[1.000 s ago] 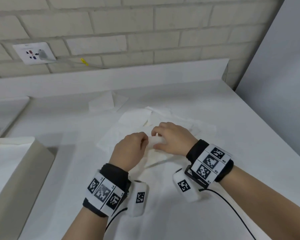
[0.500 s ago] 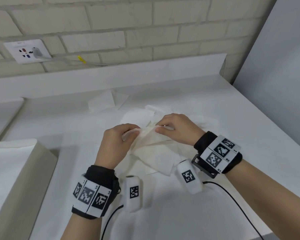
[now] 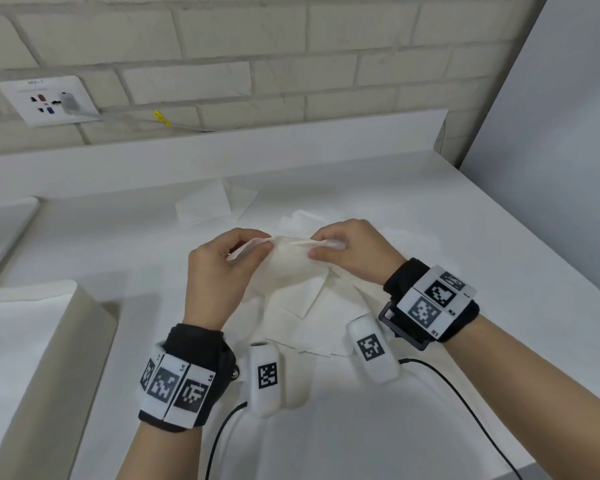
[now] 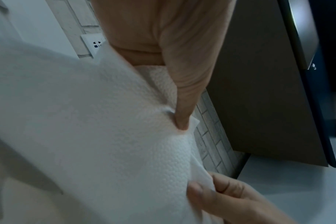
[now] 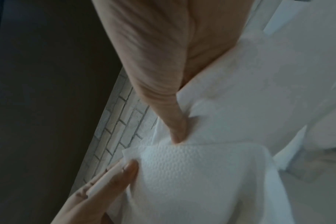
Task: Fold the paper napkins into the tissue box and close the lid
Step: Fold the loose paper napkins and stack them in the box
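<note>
A white embossed paper napkin [image 3: 291, 268] hangs above the white counter, held up by its top edge. My left hand [image 3: 248, 249] pinches its left corner and my right hand [image 3: 321, 245] pinches its right corner. The left wrist view has the napkin [image 4: 98, 133] filling the frame, with my left hand [image 4: 181, 122] pinching it at the top. In the right wrist view my right hand [image 5: 176, 136] pinches the napkin [image 5: 192, 174]. Loose napkins [image 3: 329, 327] lie in a pile beneath. The beige tissue box [image 3: 80, 334] stands at the left with white paper inside.
One folded napkin [image 3: 208, 206] lies apart near the back ledge. A wall socket [image 3: 47, 100] with a plug and cable sits on the brick wall. A grey panel [image 3: 551, 133] borders the counter on the right. Black wrist cables [image 3: 465, 403] trail over the near counter.
Both hands have lifted the napkin off the pile and moved apart along its top edge, so it now hangs spread between them.
</note>
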Tool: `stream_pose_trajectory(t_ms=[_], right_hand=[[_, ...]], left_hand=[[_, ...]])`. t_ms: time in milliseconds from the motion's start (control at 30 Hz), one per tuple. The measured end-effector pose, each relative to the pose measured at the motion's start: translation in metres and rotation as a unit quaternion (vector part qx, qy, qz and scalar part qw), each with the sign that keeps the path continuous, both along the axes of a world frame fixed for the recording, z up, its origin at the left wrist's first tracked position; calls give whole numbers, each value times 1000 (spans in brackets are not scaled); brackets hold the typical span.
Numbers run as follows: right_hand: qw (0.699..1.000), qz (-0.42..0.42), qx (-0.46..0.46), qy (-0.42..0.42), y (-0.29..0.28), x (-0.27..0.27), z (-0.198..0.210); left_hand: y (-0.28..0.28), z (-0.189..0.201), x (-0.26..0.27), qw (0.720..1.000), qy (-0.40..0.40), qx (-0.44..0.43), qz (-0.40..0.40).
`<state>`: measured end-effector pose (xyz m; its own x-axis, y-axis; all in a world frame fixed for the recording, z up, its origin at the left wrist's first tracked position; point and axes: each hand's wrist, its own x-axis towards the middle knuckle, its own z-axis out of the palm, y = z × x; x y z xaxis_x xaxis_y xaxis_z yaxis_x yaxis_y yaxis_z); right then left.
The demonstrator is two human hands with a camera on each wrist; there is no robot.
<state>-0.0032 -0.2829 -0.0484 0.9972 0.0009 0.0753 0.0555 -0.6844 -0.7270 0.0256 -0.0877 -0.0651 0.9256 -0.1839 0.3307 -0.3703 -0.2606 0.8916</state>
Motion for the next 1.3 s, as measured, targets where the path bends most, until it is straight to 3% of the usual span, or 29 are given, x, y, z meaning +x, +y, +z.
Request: stream_pose_trajectory(t_ms=[167, 300, 467, 633, 867, 1067, 1300], right_hand=[[995, -16, 85, -52, -5, 0, 7], [990, -4, 97, -98, -10, 3, 14], [979, -47, 137, -143, -15, 10, 21], [971, -81, 156, -162, -23, 16, 29], [958, -132, 203, -154, -23, 19, 34], [947, -161, 243, -137, -29, 22, 46], [922, -227, 283, -134, -39, 25, 56]], left_hand=[[9, -2, 6, 1000, 18, 17, -7], [10, 1, 7, 1000, 28, 2, -7], [10, -7, 14, 999, 26, 15, 12], [11, -14, 19, 996, 74, 0, 46], [6, -11, 18, 986, 127, -95, 55], [1, -4, 19, 991, 82, -95, 53], [4, 10, 23, 981, 60, -165, 84]])
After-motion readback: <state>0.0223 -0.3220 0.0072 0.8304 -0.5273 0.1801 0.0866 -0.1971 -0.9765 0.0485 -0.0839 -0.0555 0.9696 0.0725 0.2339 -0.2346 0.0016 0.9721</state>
